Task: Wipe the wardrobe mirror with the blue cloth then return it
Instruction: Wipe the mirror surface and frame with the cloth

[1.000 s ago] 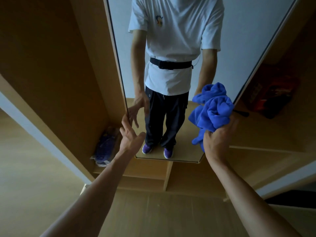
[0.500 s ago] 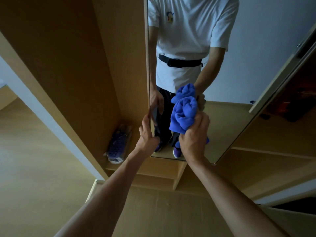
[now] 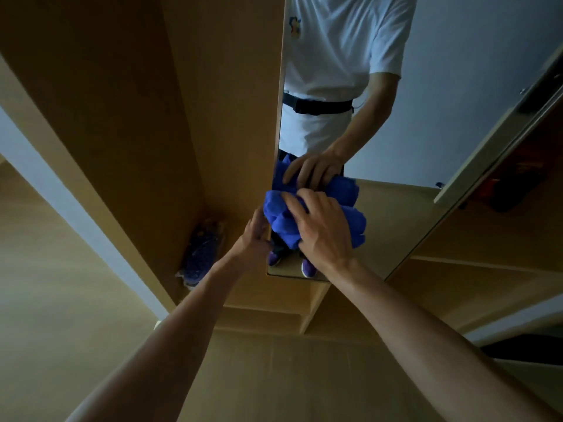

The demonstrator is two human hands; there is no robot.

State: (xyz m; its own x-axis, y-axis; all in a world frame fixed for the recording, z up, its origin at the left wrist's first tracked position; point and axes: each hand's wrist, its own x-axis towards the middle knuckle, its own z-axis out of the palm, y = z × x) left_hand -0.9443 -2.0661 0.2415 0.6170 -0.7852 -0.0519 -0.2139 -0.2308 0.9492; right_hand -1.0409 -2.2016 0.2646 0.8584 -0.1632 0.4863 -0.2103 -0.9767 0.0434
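Your forearms run up from the bottom of the frame to its centre. Your left hand (image 3: 257, 236) grips the left edge of the wardrobe mirror (image 3: 396, 226), apparently steadying it. Your right hand (image 3: 323, 229) has its fingers curled into the bunched blue cloth (image 3: 281, 222), pressing it on the glass low at the left. You look mid-wipe. Next, sweep toward the upper right with even pressure.

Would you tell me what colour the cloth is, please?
The cloth is bright blue; the head view shows it best.
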